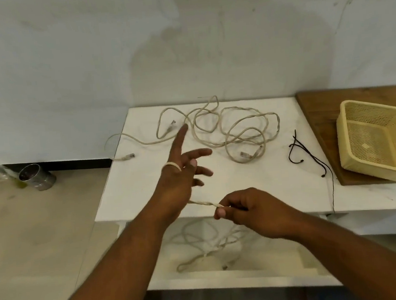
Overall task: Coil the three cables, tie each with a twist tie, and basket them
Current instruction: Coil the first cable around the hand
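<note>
The left hand point(177, 175) is raised over the white counter point(136, 191), fingers spread and straight, with a beige cable point(204, 203) looped across the base of its index finger. The right hand point(252, 209) pinches that cable near the counter's front edge — the slack hangs below in loose loops. Farther back lie tangled cables point(238, 127), with black twist ties point(307, 154) to their right, then a yellow basket point(351, 160) on a wooden board point(320, 108).

The basket point(373, 169) runs off the right edge; the cable point(203, 203) vanishes behind the left hand point(178, 182), its hanging part blurred
</note>
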